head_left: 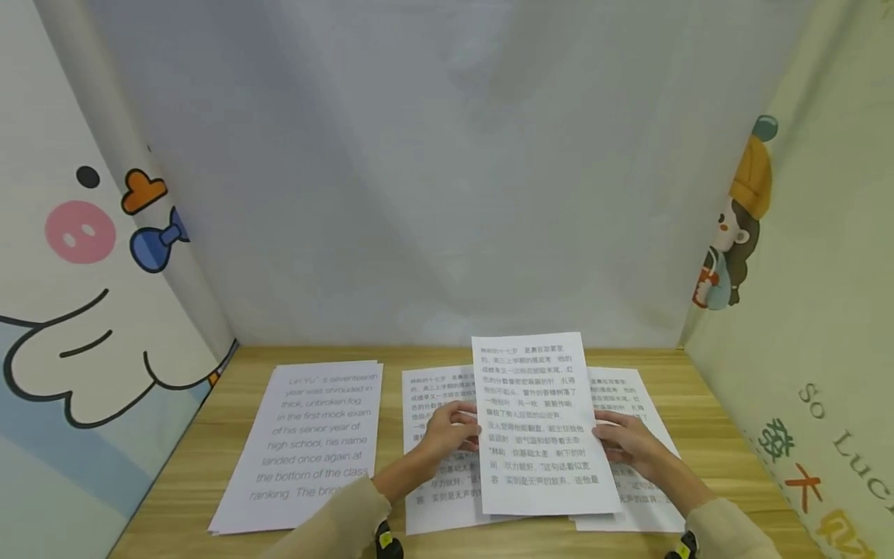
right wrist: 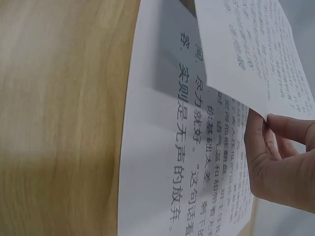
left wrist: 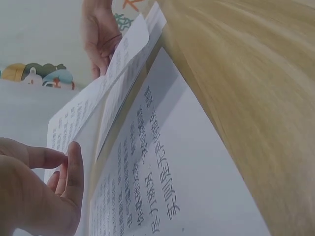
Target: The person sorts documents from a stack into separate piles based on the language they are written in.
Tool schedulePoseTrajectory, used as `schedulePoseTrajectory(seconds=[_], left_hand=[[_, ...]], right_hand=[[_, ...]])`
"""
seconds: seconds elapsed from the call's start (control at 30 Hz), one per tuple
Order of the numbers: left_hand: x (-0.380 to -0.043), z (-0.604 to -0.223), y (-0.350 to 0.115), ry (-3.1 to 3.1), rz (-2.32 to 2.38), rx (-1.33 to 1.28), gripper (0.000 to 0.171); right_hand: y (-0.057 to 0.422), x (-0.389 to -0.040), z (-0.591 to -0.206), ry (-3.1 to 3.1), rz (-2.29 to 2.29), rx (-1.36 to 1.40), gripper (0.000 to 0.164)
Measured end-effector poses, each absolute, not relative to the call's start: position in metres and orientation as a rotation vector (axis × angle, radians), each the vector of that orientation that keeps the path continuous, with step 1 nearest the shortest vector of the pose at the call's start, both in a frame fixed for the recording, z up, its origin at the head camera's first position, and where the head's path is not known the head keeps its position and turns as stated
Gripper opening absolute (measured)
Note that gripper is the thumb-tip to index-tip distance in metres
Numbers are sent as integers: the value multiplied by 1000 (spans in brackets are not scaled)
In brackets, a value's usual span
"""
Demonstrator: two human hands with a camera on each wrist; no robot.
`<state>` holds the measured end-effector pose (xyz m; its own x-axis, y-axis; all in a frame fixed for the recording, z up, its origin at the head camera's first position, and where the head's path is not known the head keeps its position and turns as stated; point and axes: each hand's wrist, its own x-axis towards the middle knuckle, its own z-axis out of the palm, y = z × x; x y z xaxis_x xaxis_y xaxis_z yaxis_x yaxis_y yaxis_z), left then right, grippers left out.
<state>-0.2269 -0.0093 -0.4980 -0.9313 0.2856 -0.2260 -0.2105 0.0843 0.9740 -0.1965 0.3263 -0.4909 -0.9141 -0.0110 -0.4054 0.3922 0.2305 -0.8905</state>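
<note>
A sheet of paper [head_left: 534, 435] with printed Chinese text is held up by its two side edges. My left hand [head_left: 450, 435] pinches its left edge between thumb and fingers. At the opposite edge my right hand [head_left: 632, 442] pinches it the same way, and the right wrist view shows that thumb [right wrist: 288, 128] on the paper's face. The sheet hangs above the table, overlapping two piles of similar pages: a left Chinese pile [head_left: 440, 508] and a right Chinese pile [head_left: 646, 505]. In the left wrist view the raised sheet [left wrist: 74, 118] tilts over the lying pages.
A stack of pages with English text [head_left: 307, 442] lies at the left of the wooden table [head_left: 188, 466]. A pale cloth wall [head_left: 447, 194] stands at the table's back. Printed cartoon panels rise on the left [head_left: 42, 155] and right [head_left: 824, 272].
</note>
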Motion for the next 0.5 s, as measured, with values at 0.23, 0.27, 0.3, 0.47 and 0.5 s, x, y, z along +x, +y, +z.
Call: schedulePoseTrajectory(seconds=[0.23, 0.27, 0.3, 0.47, 0.5], left_hand=[[-228, -501, 23, 1972, 1924, 50, 41], [-230, -500, 29, 1972, 1922, 54, 41], [-231, -500, 34, 1969, 1926, 59, 41], [-233, -497, 55, 1960, 1932, 65, 38], [-233, -496, 59, 1957, 1935, 69, 38]], right_hand=[[356, -190, -488, 2132, -1789, 371, 66], [360, -190, -487, 2135, -1791, 374, 66], [365, -190, -486, 2138, -1792, 371, 67], [386, -189, -482, 2159, -1771, 386, 69], [389, -188, -481, 2161, -1769, 388, 69]])
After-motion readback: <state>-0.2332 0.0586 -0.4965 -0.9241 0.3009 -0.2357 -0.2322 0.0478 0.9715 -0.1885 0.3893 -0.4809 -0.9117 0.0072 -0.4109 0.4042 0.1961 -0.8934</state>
